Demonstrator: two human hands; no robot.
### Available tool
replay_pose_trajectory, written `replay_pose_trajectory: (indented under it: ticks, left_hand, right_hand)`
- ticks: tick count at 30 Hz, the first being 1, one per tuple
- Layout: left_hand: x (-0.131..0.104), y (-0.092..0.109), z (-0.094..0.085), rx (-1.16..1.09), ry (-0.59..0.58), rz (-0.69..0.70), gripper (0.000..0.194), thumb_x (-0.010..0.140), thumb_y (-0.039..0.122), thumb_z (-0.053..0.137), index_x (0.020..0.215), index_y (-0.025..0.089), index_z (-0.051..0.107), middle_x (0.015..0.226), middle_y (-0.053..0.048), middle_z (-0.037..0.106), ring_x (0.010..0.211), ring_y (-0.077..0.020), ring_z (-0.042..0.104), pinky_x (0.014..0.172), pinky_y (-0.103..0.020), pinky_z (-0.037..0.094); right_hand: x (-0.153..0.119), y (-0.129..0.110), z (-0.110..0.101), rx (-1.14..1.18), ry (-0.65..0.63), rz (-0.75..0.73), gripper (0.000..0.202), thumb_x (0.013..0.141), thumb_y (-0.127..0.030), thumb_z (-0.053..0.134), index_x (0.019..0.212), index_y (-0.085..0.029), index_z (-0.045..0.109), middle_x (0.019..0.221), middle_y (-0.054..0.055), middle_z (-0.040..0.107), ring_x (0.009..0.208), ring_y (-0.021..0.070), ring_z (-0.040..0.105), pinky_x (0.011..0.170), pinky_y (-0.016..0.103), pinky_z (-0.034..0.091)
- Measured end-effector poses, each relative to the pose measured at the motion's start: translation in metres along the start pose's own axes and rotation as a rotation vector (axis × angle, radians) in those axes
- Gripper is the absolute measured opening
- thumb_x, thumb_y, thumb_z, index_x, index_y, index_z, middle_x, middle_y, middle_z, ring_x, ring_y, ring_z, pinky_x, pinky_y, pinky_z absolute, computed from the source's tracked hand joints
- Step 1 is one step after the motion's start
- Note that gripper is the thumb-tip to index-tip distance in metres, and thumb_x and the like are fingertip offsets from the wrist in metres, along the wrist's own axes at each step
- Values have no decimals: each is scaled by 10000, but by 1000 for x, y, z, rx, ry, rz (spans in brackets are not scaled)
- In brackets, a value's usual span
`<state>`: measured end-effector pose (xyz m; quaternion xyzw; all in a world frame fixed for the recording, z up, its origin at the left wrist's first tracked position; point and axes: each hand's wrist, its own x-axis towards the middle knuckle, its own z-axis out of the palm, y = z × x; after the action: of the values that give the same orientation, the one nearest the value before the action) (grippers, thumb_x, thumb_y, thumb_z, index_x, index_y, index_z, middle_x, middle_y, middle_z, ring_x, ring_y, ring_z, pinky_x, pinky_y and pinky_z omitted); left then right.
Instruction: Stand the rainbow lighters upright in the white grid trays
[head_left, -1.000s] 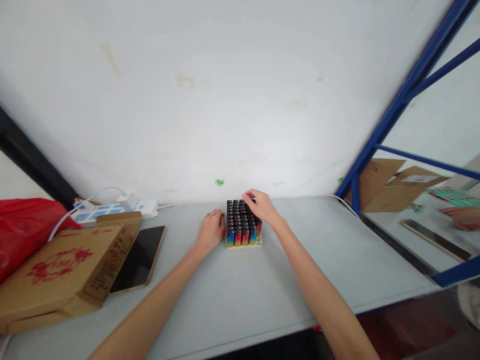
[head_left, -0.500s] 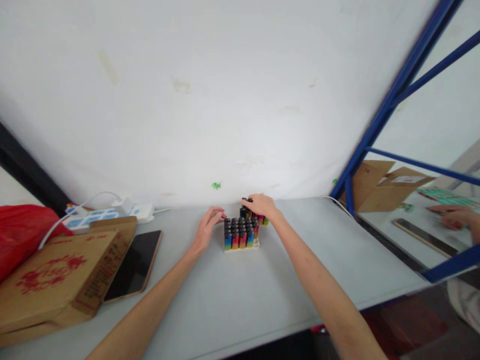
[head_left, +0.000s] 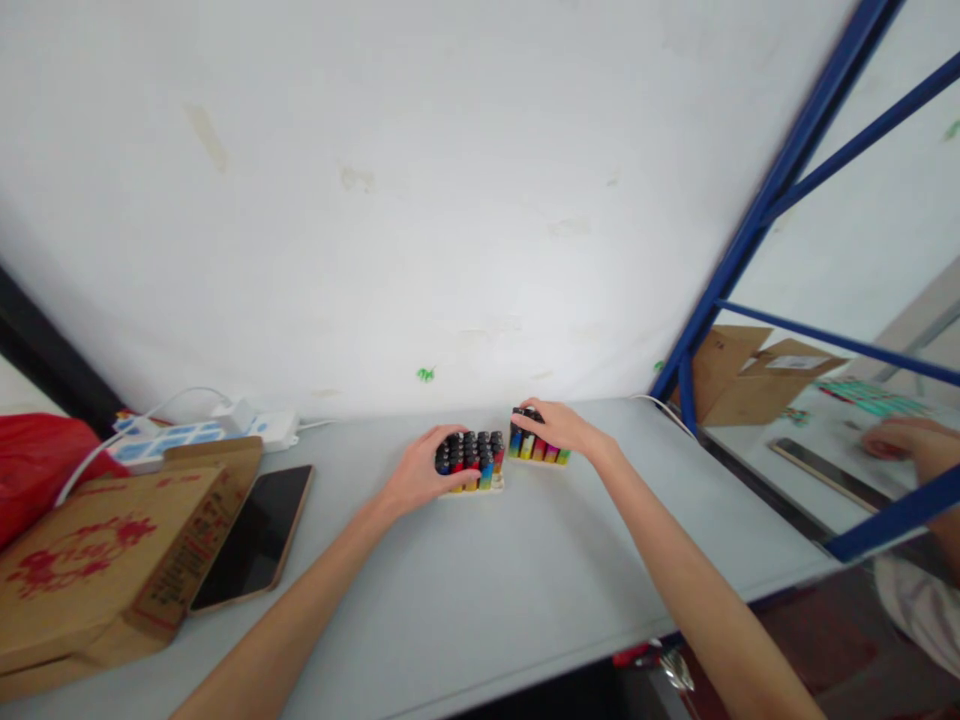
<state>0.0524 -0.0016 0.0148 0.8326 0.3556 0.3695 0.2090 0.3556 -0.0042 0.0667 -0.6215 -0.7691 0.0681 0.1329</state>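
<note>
A white tray (head_left: 497,486) packed with upright lighters (head_left: 486,465), black-topped with multicoloured bodies, stands on the grey table near the wall. My left hand (head_left: 420,470) is wrapped round this tray's left side, its thumb across the front row. To the right and slightly behind, a second block of rainbow-coloured lighters (head_left: 538,450) stands on a similar pale base. From above and the right, my right hand (head_left: 559,424) is closed over that block, hiding part of its tops. A small gap separates the two blocks.
On the left lie a phone (head_left: 255,538), a cardboard box (head_left: 97,560), a red bag (head_left: 45,475) and a white power strip (head_left: 202,435). A blue metal frame (head_left: 686,350) rises at right. Beyond it are an open carton (head_left: 739,375) and another person's hand (head_left: 896,437).
My right hand and the second lighter block have moved right, out from behind the first. My left hand has gone from beside the first tray to gripping it.
</note>
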Motion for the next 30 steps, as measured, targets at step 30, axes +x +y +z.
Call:
replay_pose_trajectory:
  ticks: [30]
  left_hand:
    - [-50,43,25,115,-28,-49,1008,911,607,782,1717,369,227,1769,-119,317,1625,-350,374,1327,-522,366]
  right_hand:
    - [0,-73,29,49,-47,179,569,1165,-465,363,1102,-146,831,1167,201,820,1152,285,759,984,310,513]
